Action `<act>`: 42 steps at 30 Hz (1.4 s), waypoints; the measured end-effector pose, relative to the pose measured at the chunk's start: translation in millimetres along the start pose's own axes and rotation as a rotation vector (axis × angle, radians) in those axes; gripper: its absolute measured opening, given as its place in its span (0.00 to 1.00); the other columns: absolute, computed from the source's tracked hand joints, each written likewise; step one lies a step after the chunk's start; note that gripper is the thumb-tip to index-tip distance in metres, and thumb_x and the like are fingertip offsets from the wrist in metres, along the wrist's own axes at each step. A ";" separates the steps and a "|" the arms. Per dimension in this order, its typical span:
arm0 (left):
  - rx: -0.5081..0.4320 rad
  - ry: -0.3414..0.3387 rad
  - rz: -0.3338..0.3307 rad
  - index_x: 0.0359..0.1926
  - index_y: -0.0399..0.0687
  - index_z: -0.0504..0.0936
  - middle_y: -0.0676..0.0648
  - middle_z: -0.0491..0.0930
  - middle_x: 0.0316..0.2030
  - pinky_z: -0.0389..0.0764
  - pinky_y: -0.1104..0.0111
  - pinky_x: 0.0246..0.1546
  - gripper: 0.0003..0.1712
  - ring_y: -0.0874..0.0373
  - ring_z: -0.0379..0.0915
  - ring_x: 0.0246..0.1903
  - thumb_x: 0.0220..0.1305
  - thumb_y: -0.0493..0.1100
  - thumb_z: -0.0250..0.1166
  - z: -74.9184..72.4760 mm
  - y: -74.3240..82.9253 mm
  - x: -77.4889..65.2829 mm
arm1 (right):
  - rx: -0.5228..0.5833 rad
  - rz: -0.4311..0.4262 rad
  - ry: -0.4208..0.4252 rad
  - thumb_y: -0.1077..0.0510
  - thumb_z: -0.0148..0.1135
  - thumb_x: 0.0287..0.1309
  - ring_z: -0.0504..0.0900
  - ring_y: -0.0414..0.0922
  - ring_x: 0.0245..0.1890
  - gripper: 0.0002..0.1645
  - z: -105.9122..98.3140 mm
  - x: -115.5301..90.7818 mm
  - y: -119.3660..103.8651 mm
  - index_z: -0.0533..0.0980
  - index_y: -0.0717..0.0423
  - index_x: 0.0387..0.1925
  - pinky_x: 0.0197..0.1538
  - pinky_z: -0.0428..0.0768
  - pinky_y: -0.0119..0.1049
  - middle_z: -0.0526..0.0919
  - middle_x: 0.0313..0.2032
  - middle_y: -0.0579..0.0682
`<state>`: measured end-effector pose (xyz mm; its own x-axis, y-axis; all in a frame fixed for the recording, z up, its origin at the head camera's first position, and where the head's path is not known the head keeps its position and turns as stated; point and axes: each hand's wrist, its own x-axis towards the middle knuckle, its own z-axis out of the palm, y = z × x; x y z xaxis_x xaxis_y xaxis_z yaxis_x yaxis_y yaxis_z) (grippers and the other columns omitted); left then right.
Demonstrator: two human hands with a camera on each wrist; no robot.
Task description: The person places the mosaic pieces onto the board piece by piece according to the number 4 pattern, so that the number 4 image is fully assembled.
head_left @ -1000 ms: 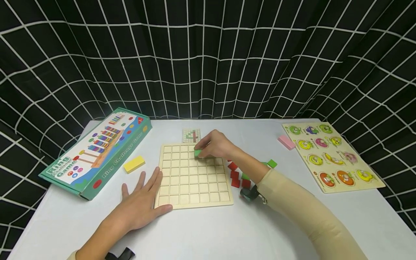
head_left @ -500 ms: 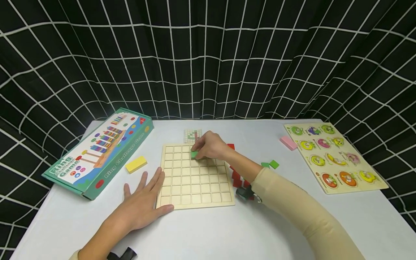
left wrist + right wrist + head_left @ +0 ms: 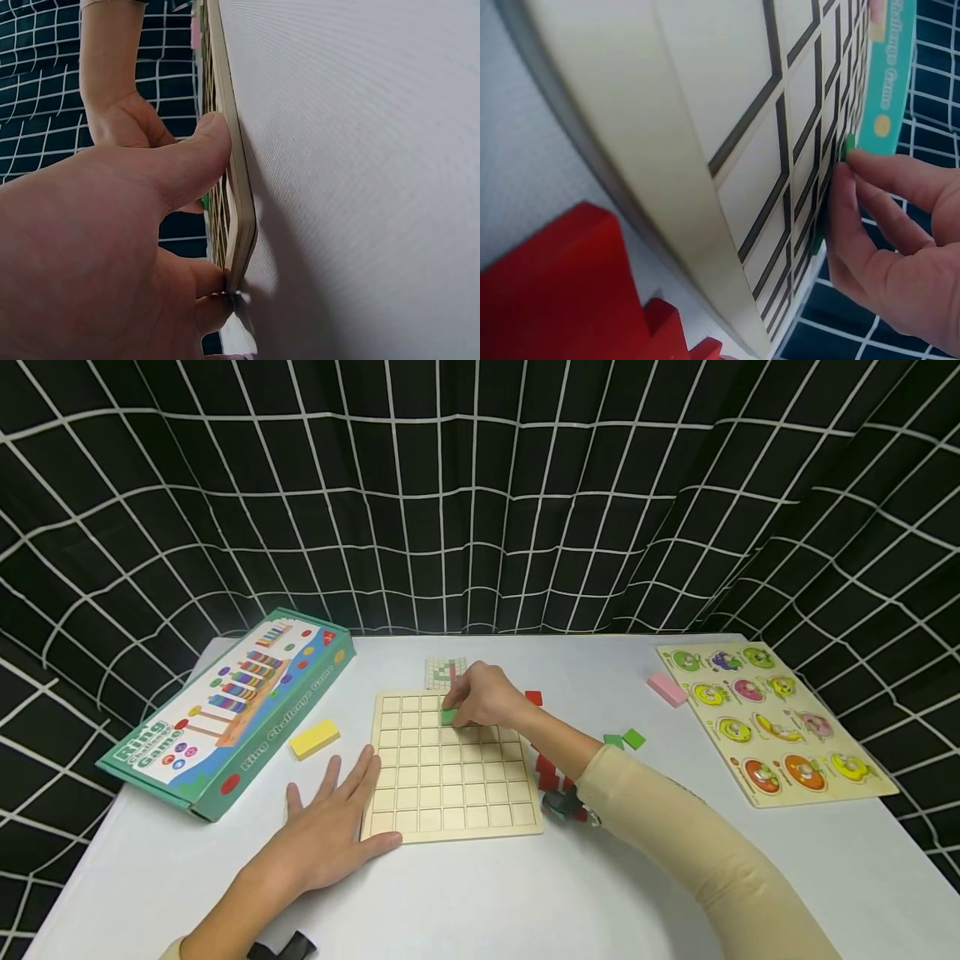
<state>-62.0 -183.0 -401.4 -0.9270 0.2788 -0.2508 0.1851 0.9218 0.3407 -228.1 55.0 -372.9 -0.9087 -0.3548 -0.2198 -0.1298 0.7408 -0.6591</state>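
My right hand pinches a small green tile at the far part of a pale wooden grid board. In the right wrist view the thumb and fingertips meet at that green tile, low against the board's surface. More green shows beneath the fingers, partly hidden. My left hand lies with fingers spread along the board's left side. Its thumb rests on the near left corner, and in the left wrist view this thumb touches the board's edge.
Red tiles lie right of the board, partly under the right forearm. Two green tiles sit farther right. A printed pattern card is behind the board. Around stand a yellow block, a game box, a pink block and a fruit puzzle.
The right hand has shifted the green tile slightly left over the board, then kept nearly still during the last half second. The left hand stays in place.
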 end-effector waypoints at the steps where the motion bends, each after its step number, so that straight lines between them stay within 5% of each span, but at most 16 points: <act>1: 0.001 0.003 0.002 0.84 0.46 0.46 0.45 0.42 0.85 0.37 0.15 0.61 0.63 0.28 0.35 0.81 0.65 0.77 0.59 0.0 0.1 -0.1 | -0.001 -0.001 -0.001 0.70 0.77 0.45 0.81 0.43 0.37 0.14 0.1 -0.3 -0.5 0.91 0.55 0.37 0.39 0.79 0.32 0.89 0.33 0.47; 27: -0.025 0.015 0.023 0.84 0.43 0.47 0.42 0.42 0.84 0.40 0.19 0.66 0.63 0.29 0.37 0.81 0.65 0.76 0.60 -0.8 -1.4 0.2 | -0.117 -0.054 0.019 0.72 0.77 0.42 0.81 0.42 0.38 0.16 3.2 2.1 -7.1 0.91 0.54 0.35 0.40 0.81 0.31 0.90 0.31 0.47; 42: -0.023 0.002 0.023 0.84 0.43 0.48 0.43 0.41 0.84 0.40 0.20 0.66 0.62 0.29 0.38 0.81 0.66 0.75 0.61 -2.3 -1.7 0.7 | -0.040 -0.058 -0.015 0.66 0.76 0.48 0.84 0.43 0.41 0.15 -5.7 -4.0 0.2 0.91 0.53 0.40 0.42 0.80 0.34 0.91 0.36 0.47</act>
<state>-63.7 -185.1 -400.1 -0.9233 0.2989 -0.2410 0.1984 0.9088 0.3671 -226.8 59.9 -368.0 -0.8934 -0.4059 -0.1926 -0.1981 0.7406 -0.6421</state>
